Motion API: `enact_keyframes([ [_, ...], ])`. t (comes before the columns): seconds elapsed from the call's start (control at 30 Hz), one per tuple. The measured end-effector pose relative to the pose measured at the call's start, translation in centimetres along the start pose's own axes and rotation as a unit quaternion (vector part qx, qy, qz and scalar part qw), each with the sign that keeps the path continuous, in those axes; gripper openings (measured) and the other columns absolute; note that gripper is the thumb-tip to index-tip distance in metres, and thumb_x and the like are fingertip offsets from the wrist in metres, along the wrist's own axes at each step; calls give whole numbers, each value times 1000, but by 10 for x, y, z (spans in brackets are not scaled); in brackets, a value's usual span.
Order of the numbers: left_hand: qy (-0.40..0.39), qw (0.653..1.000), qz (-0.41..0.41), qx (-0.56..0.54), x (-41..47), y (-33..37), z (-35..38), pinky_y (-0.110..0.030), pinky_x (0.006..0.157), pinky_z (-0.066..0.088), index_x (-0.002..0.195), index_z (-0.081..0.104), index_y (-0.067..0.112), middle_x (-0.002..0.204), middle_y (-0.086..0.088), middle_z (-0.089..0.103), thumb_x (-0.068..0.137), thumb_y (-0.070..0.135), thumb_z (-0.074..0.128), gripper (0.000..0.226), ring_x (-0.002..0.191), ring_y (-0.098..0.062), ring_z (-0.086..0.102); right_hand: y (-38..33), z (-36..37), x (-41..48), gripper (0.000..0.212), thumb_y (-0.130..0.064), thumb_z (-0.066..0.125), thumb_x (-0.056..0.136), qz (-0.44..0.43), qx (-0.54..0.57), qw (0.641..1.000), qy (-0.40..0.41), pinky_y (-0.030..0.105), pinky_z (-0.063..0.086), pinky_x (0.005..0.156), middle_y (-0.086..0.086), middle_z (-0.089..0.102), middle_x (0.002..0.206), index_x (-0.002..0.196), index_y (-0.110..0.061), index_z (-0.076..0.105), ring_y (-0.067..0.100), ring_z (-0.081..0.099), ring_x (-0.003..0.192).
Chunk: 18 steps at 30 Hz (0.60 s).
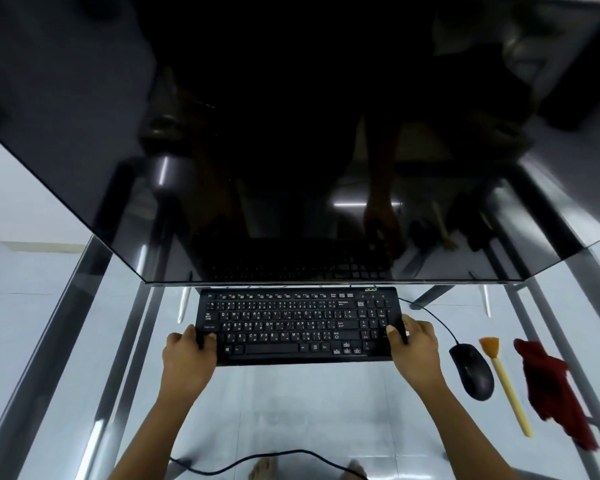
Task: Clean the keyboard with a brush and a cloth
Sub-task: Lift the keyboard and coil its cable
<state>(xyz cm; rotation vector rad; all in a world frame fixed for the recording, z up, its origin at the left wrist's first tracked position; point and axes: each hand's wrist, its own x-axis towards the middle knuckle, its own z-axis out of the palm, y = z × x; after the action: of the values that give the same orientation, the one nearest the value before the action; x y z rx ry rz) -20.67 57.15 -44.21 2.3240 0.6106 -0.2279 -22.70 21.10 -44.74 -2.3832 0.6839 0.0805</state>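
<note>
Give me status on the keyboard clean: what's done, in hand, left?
Done: nothing visible. The brush and red cloth lie untouched right of the mouse. In hand: left hand and right hand grip the keyboard by its ends on the glass desk. Left: brushing and wiping.

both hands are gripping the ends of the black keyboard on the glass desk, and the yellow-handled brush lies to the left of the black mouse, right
Not quite. In the head view the yellow-handled brush lies to the right of the black mouse, between it and the dark red cloth. The rest holds: left hand and right hand grip the ends of the black keyboard on the glass desk.
</note>
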Motion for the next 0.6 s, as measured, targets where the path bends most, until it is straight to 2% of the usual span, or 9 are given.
enact_keyframes([
  [0.17, 27, 998, 50, -23, 16, 8, 4, -48, 84, 46, 82, 54, 6, 84, -12, 47, 89, 15, 60, 13, 90, -41, 51, -9, 1, 17, 31, -30, 60, 91, 7, 55, 998, -24, 43, 42, 102, 11, 46, 118, 117, -13, 61, 30, 51, 111],
  [0.27, 4, 998, 59, -12, 19, 7, 6, -50, 92, 45, 91, 56, 13, 98, -13, 52, 79, 21, 76, 25, 104, -37, 48, -16, -2, 23, 28, -29, 70, 84, -22, 72, 997, -29, 33, 40, 100, 5, 43, 110, 106, -16, 62, 23, 48, 110],
  [0.33, -15, 998, 47, -25, 19, 10, 6, -46, 97, 44, 99, 56, 17, 108, -8, 47, 69, 25, 85, 42, 108, -32, 45, -20, -5, 24, 40, -29, 80, 74, -44, 66, 996, -50, 24, 35, 96, 1, 39, 111, 107, -20, 60, 16, 40, 109],
  [0.4, -10, 998, 54, -35, 18, 11, 8, -42, 98, 43, 102, 56, 16, 113, -8, 45, 65, 21, 88, 50, 110, -31, 44, -21, -6, 24, 53, -26, 86, 66, -55, 54, 994, -75, 21, 32, 95, 0, 35, 113, 109, -24, 55, 14, 33, 111],
  [0.5, 23, 997, 69, -25, 15, 11, 13, -42, 98, 39, 114, 53, 9, 121, -17, 45, 69, 17, 86, 56, 115, -34, 38, -19, -3, 26, 66, -19, 86, 63, -62, 46, 994, -79, 22, 32, 97, -2, 30, 116, 118, -23, 51, 18, 32, 116],
  [0.6, 42, 996, 77, -12, 13, 9, 17, -43, 97, 38, 123, 50, 7, 122, -18, 46, 71, 19, 84, 63, 116, -32, 34, -18, -1, 28, 69, -17, 85, 64, -70, 51, 993, -75, 24, 32, 97, -3, 29, 117, 122, -27, 49, 21, 31, 119],
])
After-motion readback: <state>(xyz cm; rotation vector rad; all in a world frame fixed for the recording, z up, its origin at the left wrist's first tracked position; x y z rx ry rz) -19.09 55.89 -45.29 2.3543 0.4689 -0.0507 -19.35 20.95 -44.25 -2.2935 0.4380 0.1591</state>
